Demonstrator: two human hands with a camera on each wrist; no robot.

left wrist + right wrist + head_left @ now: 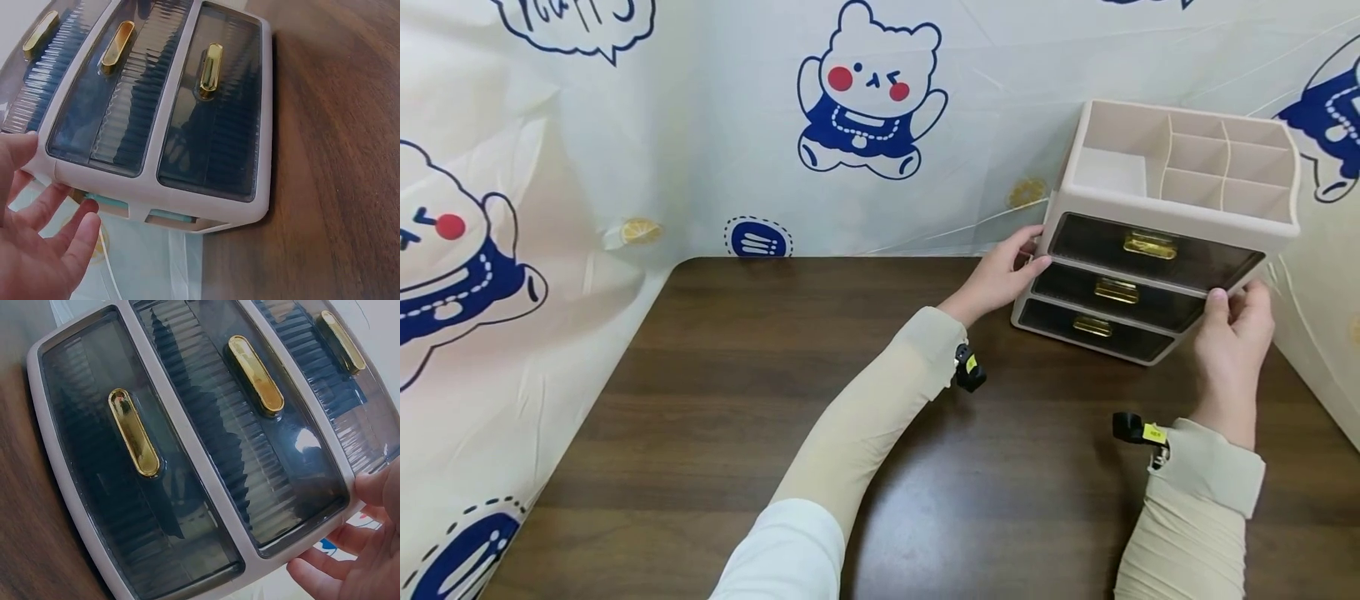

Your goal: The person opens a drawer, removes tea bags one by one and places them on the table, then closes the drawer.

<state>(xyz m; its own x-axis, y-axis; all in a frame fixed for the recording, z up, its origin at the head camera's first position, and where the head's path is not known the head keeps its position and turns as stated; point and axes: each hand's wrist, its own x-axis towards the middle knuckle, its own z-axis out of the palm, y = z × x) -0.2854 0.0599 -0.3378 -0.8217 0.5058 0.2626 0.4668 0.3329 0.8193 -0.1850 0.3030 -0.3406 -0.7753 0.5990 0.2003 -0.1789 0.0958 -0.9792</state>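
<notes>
A pale pink desktop drawer organizer [1172, 212] stands at the back right of the table, with three dark see-through drawers and gold handles. Its drawers look closed. My left hand [1002, 272] holds its left side, thumb at the front edge and fingers along the side; in the left wrist view the fingers [78, 234] reach round by openings in the side wall. On the opposite side my right hand [1234, 350] grips it, thumb on the front edge beside the drawers. The right wrist view shows those fingers [325, 569] at the side wall.
Dark wood-grain table [700, 433] extends to the left and front. A white sheet [1000, 75] with cartoon bears hangs behind and at both sides, close to the organizer's back. The organizer's top has several open compartments [1195, 154].
</notes>
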